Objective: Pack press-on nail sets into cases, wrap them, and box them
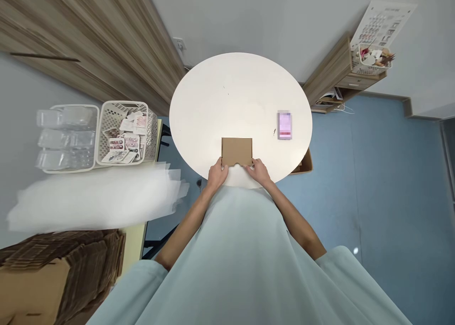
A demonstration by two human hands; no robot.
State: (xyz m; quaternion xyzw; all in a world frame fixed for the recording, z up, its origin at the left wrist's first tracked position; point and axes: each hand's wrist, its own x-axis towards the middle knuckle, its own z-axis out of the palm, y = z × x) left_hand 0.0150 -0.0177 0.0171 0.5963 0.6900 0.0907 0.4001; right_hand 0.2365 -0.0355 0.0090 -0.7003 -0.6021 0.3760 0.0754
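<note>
A small brown cardboard box [237, 152] lies closed on the white oval table [220, 92], close to its near edge. My left hand [218, 173] grips the box's near left corner. At the near right corner, my right hand [259, 171] holds it with the fingers along the side and the thumb at the front. A small notch shows in the middle of the box's near edge. What is inside the box is hidden.
A blurred phone-like object [285, 125] lies on the table's right. To the left stand a basket of small carded items [124, 133], a basket of clear plastic containers [67, 137], white translucent sheets [92, 197] and stacked flat cardboard [81, 273]. An open carton [306, 163] sits below the table's right edge.
</note>
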